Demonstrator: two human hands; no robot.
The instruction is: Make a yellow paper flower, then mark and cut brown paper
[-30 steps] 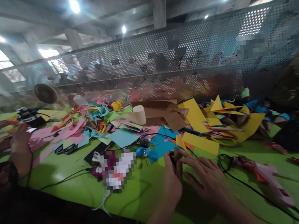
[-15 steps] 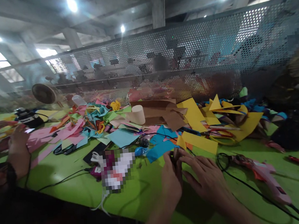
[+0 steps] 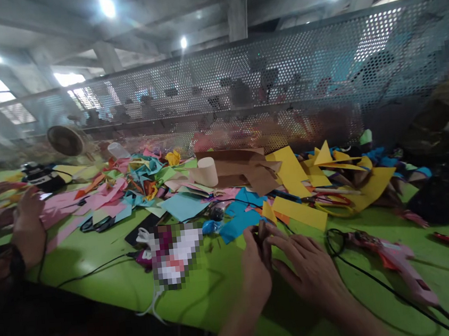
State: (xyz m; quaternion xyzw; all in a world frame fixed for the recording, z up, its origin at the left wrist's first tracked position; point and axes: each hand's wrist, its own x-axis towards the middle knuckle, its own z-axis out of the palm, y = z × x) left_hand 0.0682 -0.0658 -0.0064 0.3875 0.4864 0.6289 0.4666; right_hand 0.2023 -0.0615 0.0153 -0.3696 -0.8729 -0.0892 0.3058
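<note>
Over the front of the green table (image 3: pixel 219 307), my left hand (image 3: pixel 257 266) and my right hand (image 3: pixel 306 258) meet at the fingertips. Between them is a small dark brown piece (image 3: pixel 262 232), perhaps folded paper; my fingers hide most of it. Both hands are closed on it, with the right thumb held apart below. A small yellow paper piece (image 3: pixel 268 211) shows just above the fingertips, and I cannot tell if it is joined to the brown piece. Blue paper (image 3: pixel 238 225) lies just beyond my left hand. To the right rests a pink glue gun (image 3: pixel 399 264) with a black cord.
Coloured paper scraps (image 3: pixel 107 193), brown paper (image 3: pixel 232 167) and a cream roll (image 3: pixel 208 172) cover the back. Scissors with red handles (image 3: pixel 334 199) lie among yellow sheets. A blurred-out phone (image 3: pixel 179 255) is left of my hands. Another person's hand (image 3: pixel 28 210) is at far left.
My fingers have shifted slightly around the brown piece, and the small yellow piece above them has moved a little left. The things on the table lie as before.
</note>
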